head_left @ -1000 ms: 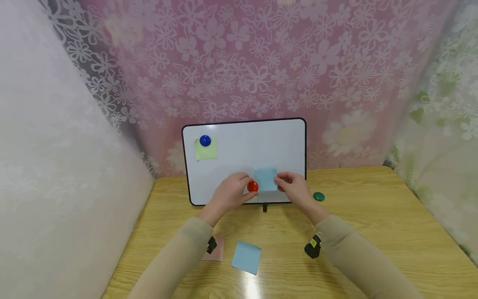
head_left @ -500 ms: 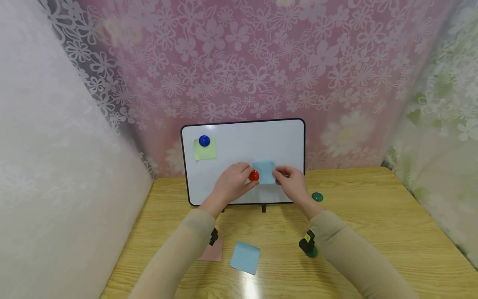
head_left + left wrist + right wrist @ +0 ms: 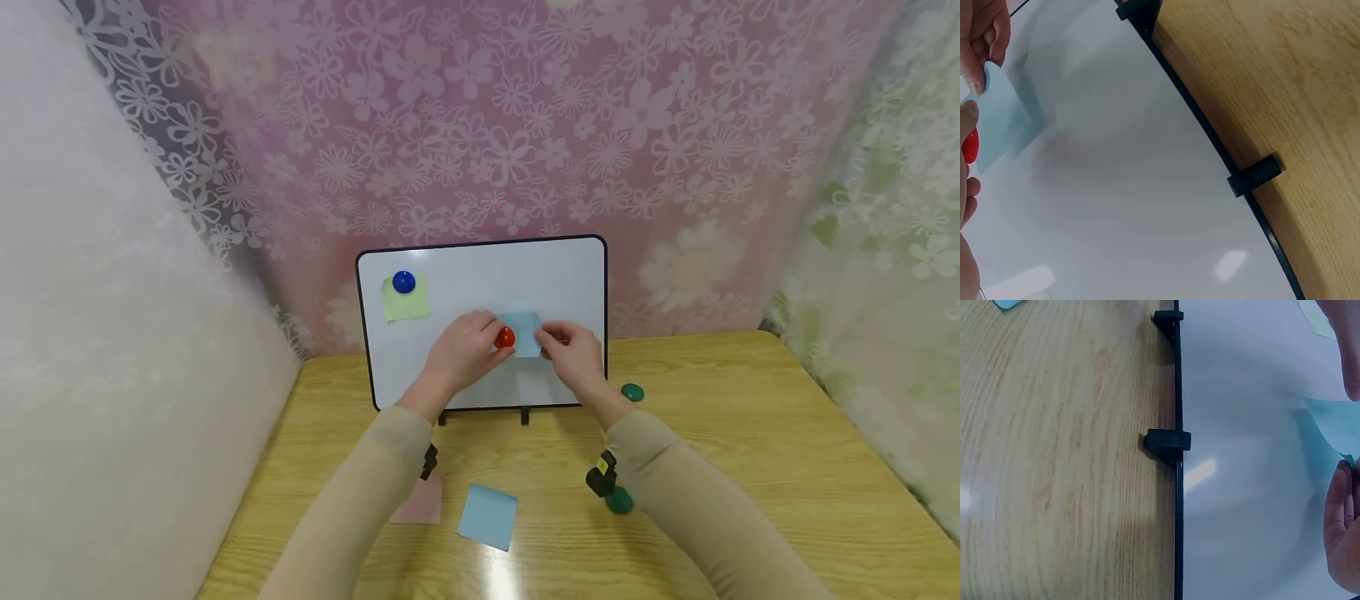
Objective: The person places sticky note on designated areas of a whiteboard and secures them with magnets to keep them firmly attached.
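Observation:
In front of a whiteboard [image 3: 480, 275], a light blue sticky note [image 3: 522, 327] is held between both hands. My right hand [image 3: 576, 354] pinches its right edge, which bends at the fingers in the left wrist view. My left hand [image 3: 463, 354] holds a round red magnet [image 3: 505, 337] between thumb and fingers, at the note's left edge. The wrist views show the note [image 3: 1007, 115] curving, with its shadow on the board; I cannot tell how much of it touches. At the board's upper left, a blue magnet [image 3: 403, 282] sits on a yellow-green note [image 3: 406, 305].
On the wooden table [image 3: 720, 433] lie another blue note [image 3: 487, 517], a pink note [image 3: 420, 502] partly behind the left sleeve, and green magnets, one right of the board [image 3: 632, 392] and one near the right wrist [image 3: 619, 500]. Black feet [image 3: 1168, 439] support the board.
Both hands have moved up the whiteboard and slightly left, carrying the blue note and red magnet. The nearer green magnet has come into view beside the right wrist.

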Demonstrator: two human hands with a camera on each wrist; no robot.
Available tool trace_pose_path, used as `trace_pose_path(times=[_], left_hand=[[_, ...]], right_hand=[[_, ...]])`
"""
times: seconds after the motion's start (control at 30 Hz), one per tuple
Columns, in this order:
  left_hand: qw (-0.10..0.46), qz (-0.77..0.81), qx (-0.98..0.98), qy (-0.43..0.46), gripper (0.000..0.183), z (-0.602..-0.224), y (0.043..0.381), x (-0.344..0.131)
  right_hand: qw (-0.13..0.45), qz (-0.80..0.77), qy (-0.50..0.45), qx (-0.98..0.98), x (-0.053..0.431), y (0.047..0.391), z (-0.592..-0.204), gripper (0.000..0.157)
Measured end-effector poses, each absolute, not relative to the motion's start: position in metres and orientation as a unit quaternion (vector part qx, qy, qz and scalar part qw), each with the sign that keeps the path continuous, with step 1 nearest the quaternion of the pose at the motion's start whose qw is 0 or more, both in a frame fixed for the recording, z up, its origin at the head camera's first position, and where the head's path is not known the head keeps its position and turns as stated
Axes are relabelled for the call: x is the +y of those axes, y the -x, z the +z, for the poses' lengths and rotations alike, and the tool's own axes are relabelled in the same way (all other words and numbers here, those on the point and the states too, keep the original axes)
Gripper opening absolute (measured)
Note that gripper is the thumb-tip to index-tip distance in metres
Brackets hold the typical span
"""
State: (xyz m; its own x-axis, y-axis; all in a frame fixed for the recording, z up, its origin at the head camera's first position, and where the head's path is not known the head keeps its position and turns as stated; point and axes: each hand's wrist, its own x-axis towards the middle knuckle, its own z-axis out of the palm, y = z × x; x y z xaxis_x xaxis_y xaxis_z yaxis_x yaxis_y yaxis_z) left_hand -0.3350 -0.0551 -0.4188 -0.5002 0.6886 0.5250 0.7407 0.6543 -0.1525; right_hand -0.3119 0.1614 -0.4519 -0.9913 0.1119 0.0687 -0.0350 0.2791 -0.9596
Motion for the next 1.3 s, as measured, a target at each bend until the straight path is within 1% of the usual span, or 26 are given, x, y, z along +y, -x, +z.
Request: trace_pose_path(times=[0.2,0.3,0.5,0.7,0.83,1.0,1.3], left_hand=[[0.282,-0.049,-0.873,0.395,0.036,-0.410,0.340,-0.051],[0.292,-0.041,-0.874,0.386,0.035,-0.408,0.345,-0.049],[0.318,-0.042,-0.871,0.372,0.035,-0.409,0.352,-0.044],[0.337,-0.063,-0.874,0.343,0.033,-0.409,0.358,-0.038],[0.349,-0.051,-0.872,0.338,0.035,-0.406,0.361,-0.032],[0.367,-0.029,-0.870,0.328,0.036,-0.403,0.367,-0.025],[0.379,-0.027,-0.876,0.296,0.040,-0.394,0.377,-0.024]], right_hand=[[0.074,0.595,0.031,-0.800,0.159,0.318,-0.449,0.035],[0.082,0.592,0.027,-0.802,0.156,0.321,-0.448,0.034],[0.116,0.586,0.019,-0.802,0.147,0.326,-0.445,0.031],[0.142,0.577,0.028,-0.804,0.146,0.330,-0.442,0.030],[0.149,0.579,0.033,-0.801,0.147,0.335,-0.441,0.029],[0.173,0.570,0.024,-0.803,0.148,0.341,-0.437,0.029],[0.203,0.550,0.021,-0.810,0.149,0.348,-0.430,0.027]])
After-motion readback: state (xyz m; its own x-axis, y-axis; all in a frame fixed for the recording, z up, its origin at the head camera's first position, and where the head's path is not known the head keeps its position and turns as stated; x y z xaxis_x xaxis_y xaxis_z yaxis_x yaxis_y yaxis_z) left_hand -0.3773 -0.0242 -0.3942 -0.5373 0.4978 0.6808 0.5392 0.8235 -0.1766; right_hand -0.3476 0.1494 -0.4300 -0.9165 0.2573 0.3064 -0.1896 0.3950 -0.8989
